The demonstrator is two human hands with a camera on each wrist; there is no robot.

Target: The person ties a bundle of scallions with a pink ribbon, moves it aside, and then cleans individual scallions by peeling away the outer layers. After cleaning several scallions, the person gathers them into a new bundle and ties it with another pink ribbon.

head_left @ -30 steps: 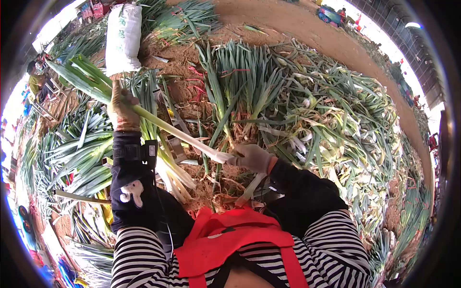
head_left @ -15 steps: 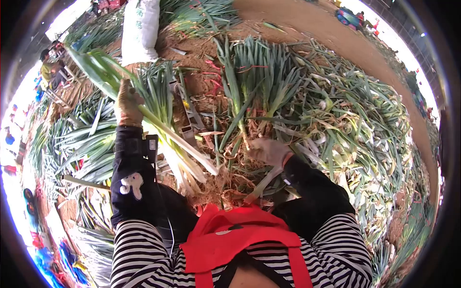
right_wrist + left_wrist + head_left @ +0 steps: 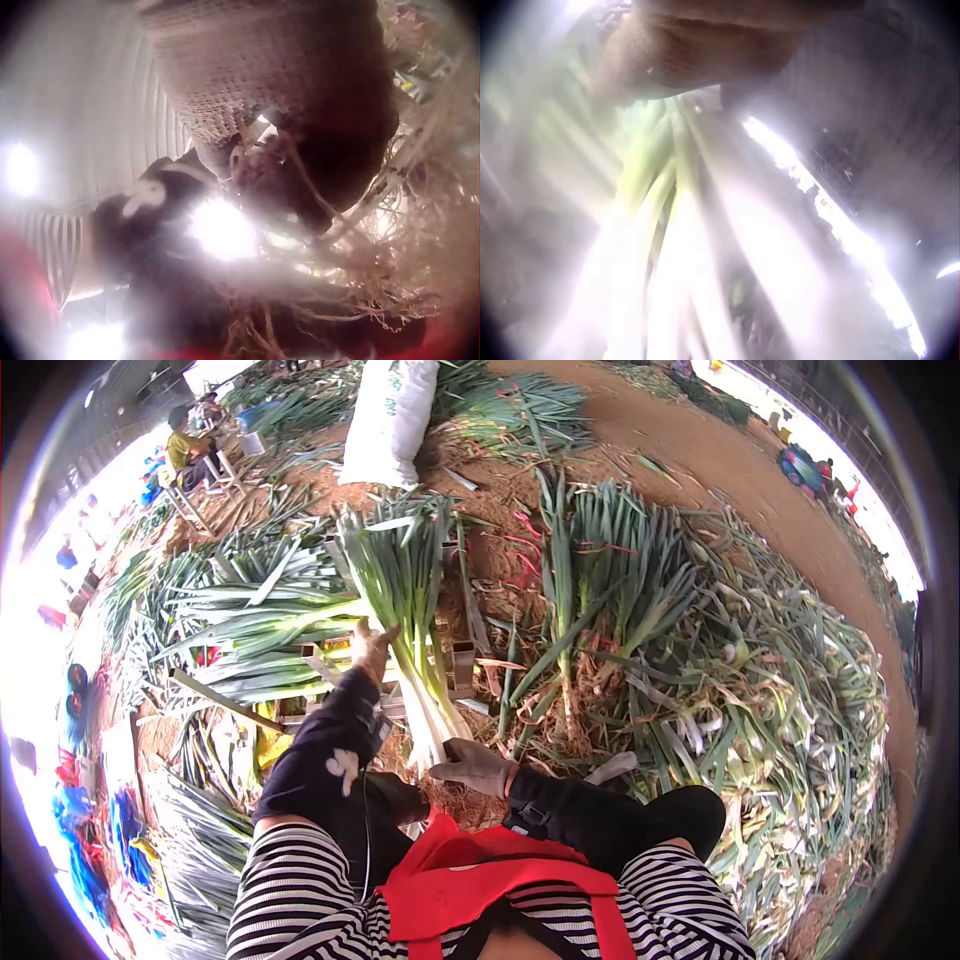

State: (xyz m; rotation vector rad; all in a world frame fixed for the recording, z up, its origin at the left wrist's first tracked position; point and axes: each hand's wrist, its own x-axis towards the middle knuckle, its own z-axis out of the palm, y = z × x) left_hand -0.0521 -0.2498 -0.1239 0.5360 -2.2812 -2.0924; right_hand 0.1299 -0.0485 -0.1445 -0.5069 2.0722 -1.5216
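Observation:
A bundle of leeks [image 3: 400, 575] lies with its green leaves away from the body and its white ends near the knees. At the left edge of the stalks, my gloved left hand [image 3: 372, 648] touches them with its fingers spread. In the left wrist view, pale stalks [image 3: 682, 255] run out below that hand [image 3: 697, 56]; its fingertips are hidden. My gloved right hand [image 3: 475, 767] reaches leftward against the white ends, fingers mostly extended. Thin roots [image 3: 390, 255] hang beside the right hand [image 3: 277, 90] in the right wrist view.
Tied leeks [image 3: 630, 550] stand to the right of the bundle, beside a large heap of loose leaves [image 3: 770, 690]. More leeks [image 3: 250, 625] lie left. A white sack [image 3: 390, 425] is at the back, and a person [image 3: 188, 455] sits at upper left.
The leek held in my left hand has come down onto the bundle, and that hand has lowered to the stalks. My right hand has moved left to the white ends. The view has shifted.

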